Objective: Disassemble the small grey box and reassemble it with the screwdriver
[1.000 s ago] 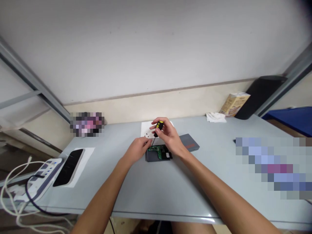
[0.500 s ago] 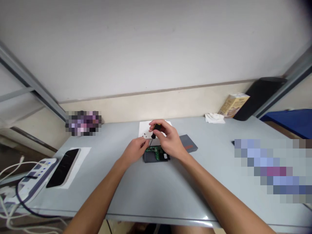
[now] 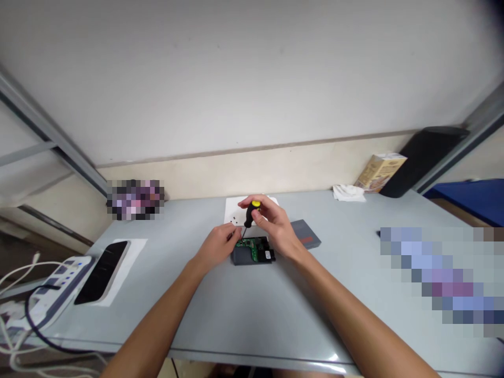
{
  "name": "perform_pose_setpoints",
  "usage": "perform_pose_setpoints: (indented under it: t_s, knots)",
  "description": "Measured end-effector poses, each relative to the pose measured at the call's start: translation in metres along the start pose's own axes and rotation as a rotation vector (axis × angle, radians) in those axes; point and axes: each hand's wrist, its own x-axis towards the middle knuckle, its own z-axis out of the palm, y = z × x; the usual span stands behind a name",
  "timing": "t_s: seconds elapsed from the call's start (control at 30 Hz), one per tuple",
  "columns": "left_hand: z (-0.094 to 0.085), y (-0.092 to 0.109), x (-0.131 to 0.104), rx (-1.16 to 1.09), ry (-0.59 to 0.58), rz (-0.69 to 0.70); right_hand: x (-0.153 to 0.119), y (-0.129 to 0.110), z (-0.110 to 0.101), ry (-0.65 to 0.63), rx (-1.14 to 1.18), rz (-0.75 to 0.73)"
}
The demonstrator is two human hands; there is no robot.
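My right hand is closed around the black handle of a screwdriver with a yellow end cap. The screwdriver slants down, its thin shaft meeting the upper left part of an opened dark grey device. Inside that casing a green circuit board and black parts are exposed. My left hand is closed at the device's upper left corner, its fingertips near the shaft; what they pinch is too small to make out. Behind the hands lies white paper with several small dark bits, perhaps screws.
A flat grey cover with a reddish mark lies right of the device. To the left are a phone on paper and a power strip with cables. A crumpled tissue and a yellow carton stand at the back right.
My right fingers have shifted on the screwdriver handle, so its yellow end and more of the handle show. The left hand stays at the device's corner. The view has moved slightly.
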Motion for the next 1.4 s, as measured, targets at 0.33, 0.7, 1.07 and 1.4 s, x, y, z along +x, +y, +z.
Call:
perform_pose_setpoints:
  t_s: [0.33, 0.7, 1.07, 1.4]
  knots:
    - [0.0, 0.0, 0.001, 0.006, 0.0, 0.013, 0.001, 0.0, -0.001, 0.031, -0.041, -0.013]
    - [0.0, -0.001, 0.002, 0.013, -0.011, 0.017, 0.0, 0.002, 0.005, 0.006, -0.037, 0.001]
    - [-0.001, 0.0, 0.001, -0.005, -0.008, 0.01, -0.005, 0.006, 0.013, 0.082, -0.064, -0.033]
    - [-0.003, 0.003, 0.001, 0.007, -0.033, 0.026, -0.005, 0.004, 0.013, 0.101, -0.071, -0.03]
